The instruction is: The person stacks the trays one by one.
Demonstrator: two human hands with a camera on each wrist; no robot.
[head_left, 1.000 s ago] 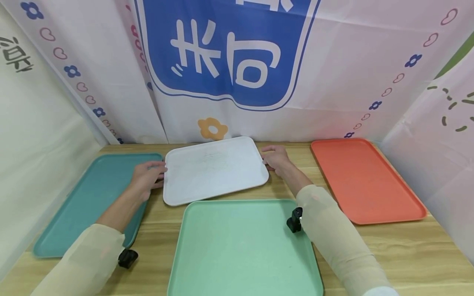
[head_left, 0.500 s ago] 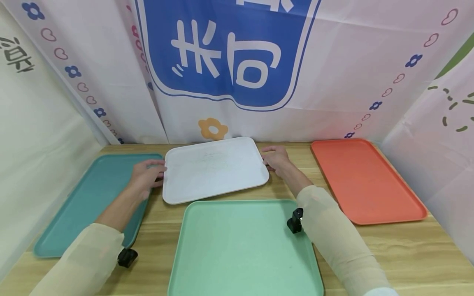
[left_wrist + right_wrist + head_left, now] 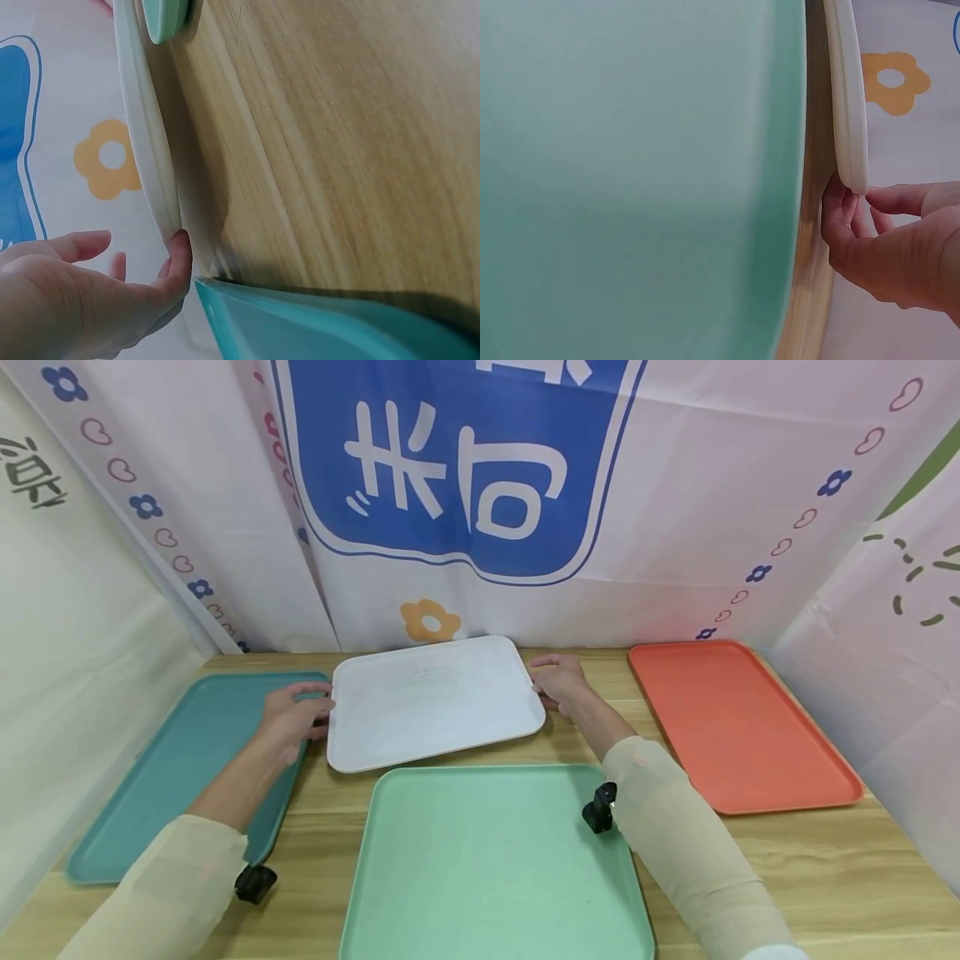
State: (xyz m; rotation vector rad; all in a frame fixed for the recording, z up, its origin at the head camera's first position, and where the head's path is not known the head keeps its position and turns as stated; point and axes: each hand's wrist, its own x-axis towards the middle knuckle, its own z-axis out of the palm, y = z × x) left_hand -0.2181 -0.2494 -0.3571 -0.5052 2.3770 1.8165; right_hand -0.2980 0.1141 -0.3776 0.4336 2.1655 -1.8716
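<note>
A white rectangular tray (image 3: 435, 702) is held slightly aslant at the back middle, its left end nearer me. In the left wrist view, its rim (image 3: 146, 127) stands above the wood with a shadow beneath. My left hand (image 3: 295, 717) grips the left short edge, a fingertip curled against the underside. On the opposite short edge, my right hand (image 3: 558, 682) holds the tray with several fingers under the rim; the right wrist view shows the thumb (image 3: 896, 199) against the other face.
A mint green tray (image 3: 495, 860) lies in front, close to the white one. The teal tray (image 3: 202, 760) is at left, partly under my left arm, and a red tray (image 3: 738, 727) at right. Behind the wooden table (image 3: 322, 860) hangs a printed cloth (image 3: 675, 510).
The white tray's left end has shifted very slightly left and away from me, the left hand moving with it. My right hand stays almost still.
</note>
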